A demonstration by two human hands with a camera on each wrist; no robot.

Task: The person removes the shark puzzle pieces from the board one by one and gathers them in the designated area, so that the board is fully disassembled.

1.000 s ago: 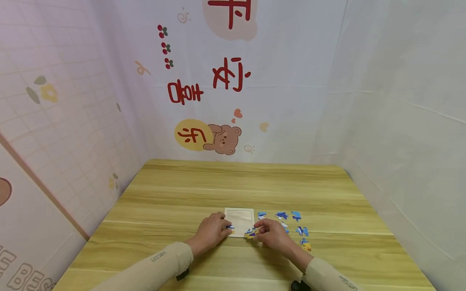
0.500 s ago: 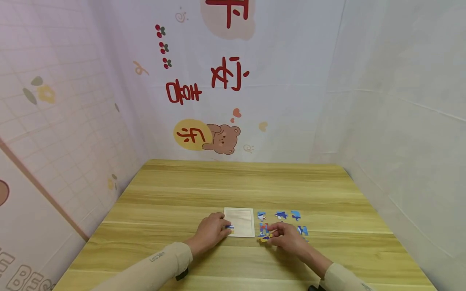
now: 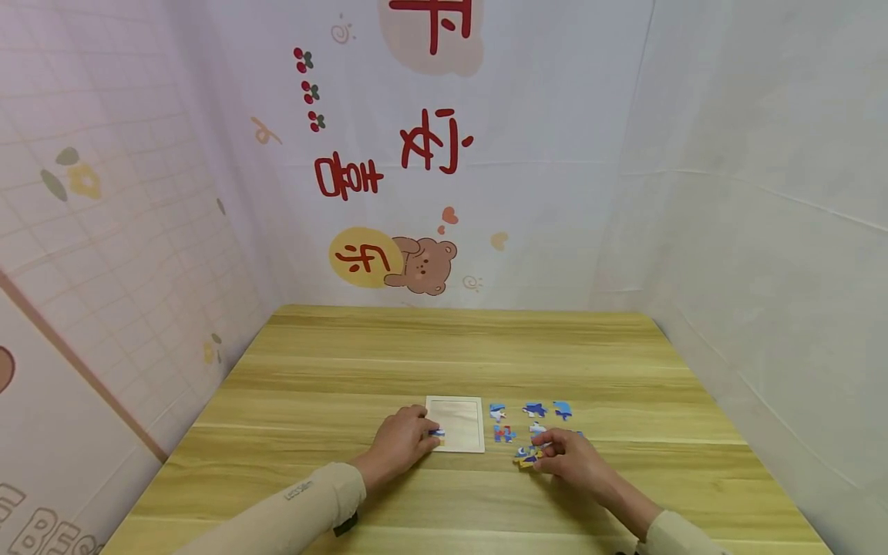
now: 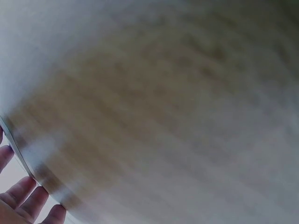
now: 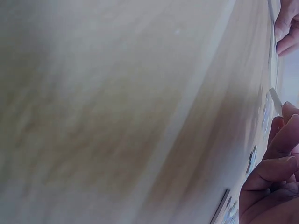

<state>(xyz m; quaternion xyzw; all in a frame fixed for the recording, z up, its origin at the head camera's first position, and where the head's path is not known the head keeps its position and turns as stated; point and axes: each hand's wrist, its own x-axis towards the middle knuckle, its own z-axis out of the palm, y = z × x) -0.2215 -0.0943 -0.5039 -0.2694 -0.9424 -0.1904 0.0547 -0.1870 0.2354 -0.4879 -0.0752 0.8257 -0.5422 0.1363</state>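
My left hand (image 3: 398,441) rests at the left side of a square white puzzle tray (image 3: 454,450). Its fingertips touch the tray's edge in the left wrist view. By its thumb, a blue, white and yellow puzzle piece (image 3: 439,436) lies in the tray's lower left corner, partly hidden. To the right of the tray, my right hand (image 3: 572,460) pinches a yellow and blue puzzle piece (image 3: 527,459) between thumb and fingers, low over the table. In the right wrist view that piece (image 5: 276,101) shows edge-on at the fingertips.
Several loose puzzle pieces lie right of the tray: a blue and white one (image 3: 498,411), a dark blue one (image 3: 535,409), a light blue one (image 3: 563,409), a red and blue one (image 3: 503,433). Others are partly behind my right hand. The wooden table (image 3: 388,347) meets printed cloth walls.
My right hand has moved right with the yellow and blue puzzle piece, from the tray's lower right corner to the table beside it. My left hand has stayed at the tray.
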